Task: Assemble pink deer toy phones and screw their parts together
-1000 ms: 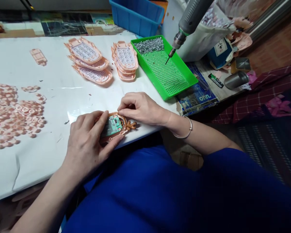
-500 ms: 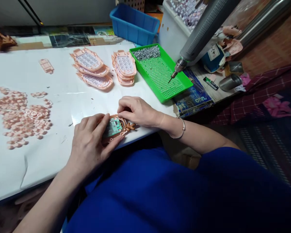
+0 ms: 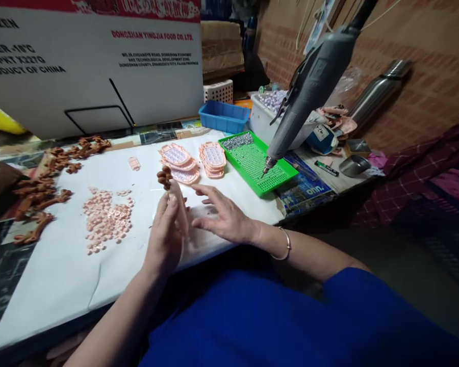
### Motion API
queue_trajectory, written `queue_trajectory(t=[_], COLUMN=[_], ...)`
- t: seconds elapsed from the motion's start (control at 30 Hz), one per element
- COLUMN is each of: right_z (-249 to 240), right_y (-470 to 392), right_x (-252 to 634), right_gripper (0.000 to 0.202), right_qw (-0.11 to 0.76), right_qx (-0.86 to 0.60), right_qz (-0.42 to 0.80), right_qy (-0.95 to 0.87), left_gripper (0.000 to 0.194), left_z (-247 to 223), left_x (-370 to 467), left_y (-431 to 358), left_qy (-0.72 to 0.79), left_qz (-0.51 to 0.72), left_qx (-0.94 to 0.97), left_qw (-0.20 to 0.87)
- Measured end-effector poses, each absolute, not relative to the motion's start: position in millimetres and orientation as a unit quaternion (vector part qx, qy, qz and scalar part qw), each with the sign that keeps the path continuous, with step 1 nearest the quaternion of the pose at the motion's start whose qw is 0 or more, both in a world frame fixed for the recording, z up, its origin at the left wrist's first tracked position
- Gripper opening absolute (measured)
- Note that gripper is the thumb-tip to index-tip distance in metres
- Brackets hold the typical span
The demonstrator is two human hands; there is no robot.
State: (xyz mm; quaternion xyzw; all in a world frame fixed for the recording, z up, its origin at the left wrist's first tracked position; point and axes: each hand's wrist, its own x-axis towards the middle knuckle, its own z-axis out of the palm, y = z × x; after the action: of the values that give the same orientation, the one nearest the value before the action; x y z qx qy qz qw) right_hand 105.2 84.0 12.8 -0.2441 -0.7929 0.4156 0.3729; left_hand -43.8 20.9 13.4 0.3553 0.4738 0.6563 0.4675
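Note:
My left hand (image 3: pixel 162 234) grips a pink plastic toy casing (image 3: pixel 181 211), stood up on edge above the table. A brown knobbly piece (image 3: pixel 164 177) sticks out at its top. The casing is partly blurred, and its inside faces away from view. Just to its right is my right hand (image 3: pixel 227 219), fingers apart and holding nothing. Beyond the hands lie a pile of pink shells with keypads (image 3: pixel 178 157) and a second stack of such shells (image 3: pixel 213 159).
An electric screwdriver (image 3: pixel 306 97) hangs, tip down, over a green tray (image 3: pixel 241 173) with screws. Small pink buttons (image 3: pixel 107 219) lie scattered at left. Brown pieces (image 3: pixel 38 199) line the far left edge. A blue bin (image 3: pixel 224 117) and a large carton (image 3: pixel 99 66) stand behind.
The casing, lying flat with its green circuit board showing, is now raised on edge in my left hand. My right hand has let go and opened. The view has tilted up.

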Motion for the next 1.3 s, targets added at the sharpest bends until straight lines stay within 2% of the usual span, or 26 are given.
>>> queue_trajectory(t=[0.07,0.27,0.37,0.53,0.77,1.1,1.3], right_z=[15.1,41.2,62.3,79.4,68.9,63.4,70.0], right_y=[86.2,120.3,148.6,197.9,227.1,236.3,231.2], right_x=[92.4,68.0,50.8,8.5,-23.4,-25.8,-20.7], right_gripper=[0.070,0.071,0.067,0.065,0.059,0.060,0.055], right_qw=[0.348,0.288,0.246,0.137,0.051,0.017,0.067], right_qx=[-0.227,-0.307,-0.367,-0.440,-0.463,-0.467,-0.444], right_qz=[0.439,0.464,0.379,0.162,0.113,0.119,0.138], right_qy=[-0.797,-0.779,-0.813,-0.872,-0.878,-0.876,-0.883], left_gripper=[0.046,0.049,0.049,0.045,0.044,0.051,0.040], left_z=[21.1,29.7,26.3,14.3,12.5,11.5,7.3], left_x=[-29.2,-27.2,-42.8,-57.5,-57.8,-55.6,-67.8], left_y=[31.8,62.2,70.8,73.5,70.2,67.7,76.4], left_qy=[0.437,0.350,0.392,0.444,0.436,0.427,0.442], left_qz=[0.667,0.707,0.702,0.677,0.650,0.643,0.672], left_qx=[0.333,0.249,0.219,0.198,0.231,0.235,0.219], left_qw=[0.504,0.562,0.553,0.553,0.578,0.590,0.552])
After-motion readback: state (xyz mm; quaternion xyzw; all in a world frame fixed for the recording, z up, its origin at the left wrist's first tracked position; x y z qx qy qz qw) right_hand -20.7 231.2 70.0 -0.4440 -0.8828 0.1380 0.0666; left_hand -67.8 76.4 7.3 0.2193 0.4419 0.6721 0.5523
